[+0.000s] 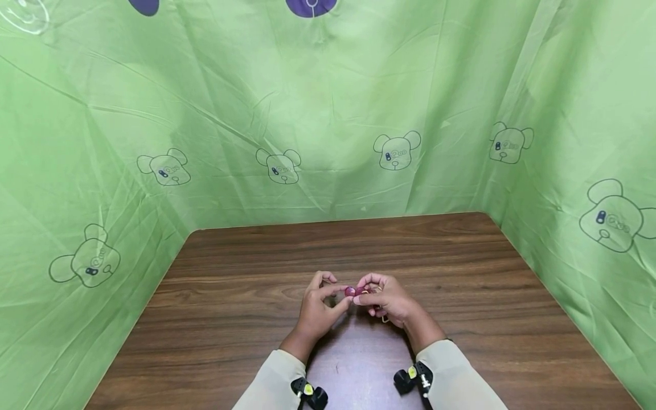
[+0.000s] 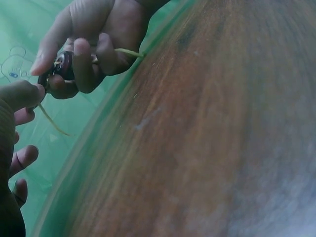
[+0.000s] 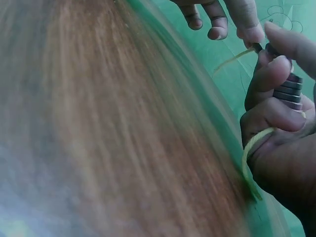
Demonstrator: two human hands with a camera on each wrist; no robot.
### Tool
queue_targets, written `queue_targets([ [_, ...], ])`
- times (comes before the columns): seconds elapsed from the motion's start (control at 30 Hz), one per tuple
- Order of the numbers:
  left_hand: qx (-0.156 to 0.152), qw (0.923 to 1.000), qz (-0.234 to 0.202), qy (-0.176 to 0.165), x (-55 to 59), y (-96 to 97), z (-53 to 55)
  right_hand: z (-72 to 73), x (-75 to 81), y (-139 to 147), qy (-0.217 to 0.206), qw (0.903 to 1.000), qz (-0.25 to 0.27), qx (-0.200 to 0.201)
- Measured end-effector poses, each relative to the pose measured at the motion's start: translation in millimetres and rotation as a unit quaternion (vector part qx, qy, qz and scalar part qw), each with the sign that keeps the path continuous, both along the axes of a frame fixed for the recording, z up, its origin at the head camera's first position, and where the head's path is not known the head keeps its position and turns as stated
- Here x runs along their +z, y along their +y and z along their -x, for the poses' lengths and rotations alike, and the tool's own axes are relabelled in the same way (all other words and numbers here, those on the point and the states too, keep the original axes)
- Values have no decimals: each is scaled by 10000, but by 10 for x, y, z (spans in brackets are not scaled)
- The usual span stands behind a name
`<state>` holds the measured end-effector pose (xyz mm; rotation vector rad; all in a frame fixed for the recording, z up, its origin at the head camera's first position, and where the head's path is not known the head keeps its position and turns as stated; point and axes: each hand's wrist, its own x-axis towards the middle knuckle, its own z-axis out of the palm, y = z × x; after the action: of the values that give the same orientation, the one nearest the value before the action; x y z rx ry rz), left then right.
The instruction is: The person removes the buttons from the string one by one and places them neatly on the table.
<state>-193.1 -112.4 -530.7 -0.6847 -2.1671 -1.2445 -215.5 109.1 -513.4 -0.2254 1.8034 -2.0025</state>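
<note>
My left hand [image 1: 319, 310] pinches a small dark-red disc [image 1: 350, 291] at its edge between thumb and forefinger, the other fingers spread apart. Close beside it, my right hand [image 1: 392, 299] holds a stack of several similar discs [image 3: 288, 93] within its curled fingers. A thin yellow cord [image 3: 251, 148] comes out below the right hand's fingers and hangs loose. Its other tail [image 2: 54, 122] sticks out by the left fingertips in the left wrist view. The right thumb and forefinger meet the left fingertips at the disc. Fingers partly hide the stack.
Both hands are over a brown wood-grain table [image 1: 246, 330]. Green curtains [image 1: 328, 114] printed with bear heads enclose its back and sides. A small black camera [image 1: 311, 394] is strapped to the left wrist and another [image 1: 410, 378] to the right.
</note>
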Motion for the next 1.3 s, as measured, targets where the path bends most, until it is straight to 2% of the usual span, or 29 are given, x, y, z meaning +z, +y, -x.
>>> queue_targets([
  [0.13,5,10000,-14,-18,-9,-1,2,9,-13,-1,82,10000,-2,-5],
  [0.43,52,9999,-65,-141,-27,-8,2,11,-19,-7,243,9993,15,298],
  [0.73,87,9998,-141,-110,-19,-7,-3,5,-18,-14,232,9990,229,290],
  [0.9,88,9999,-79,24,-18,-9,6,-2,-11,-21,406,9982,295,337],
  [1.0,67,10000,-45,49,-26,-13,12,-7,6,-25,486,9984,158,259],
  [1.17,61,9999,14,-157,-18,-16,9,-21,34,-31,563,9983,-166,-30],
  [1.3,59,9997,-1,-235,-6,-12,4,-28,39,-35,558,9979,-319,-94],
])
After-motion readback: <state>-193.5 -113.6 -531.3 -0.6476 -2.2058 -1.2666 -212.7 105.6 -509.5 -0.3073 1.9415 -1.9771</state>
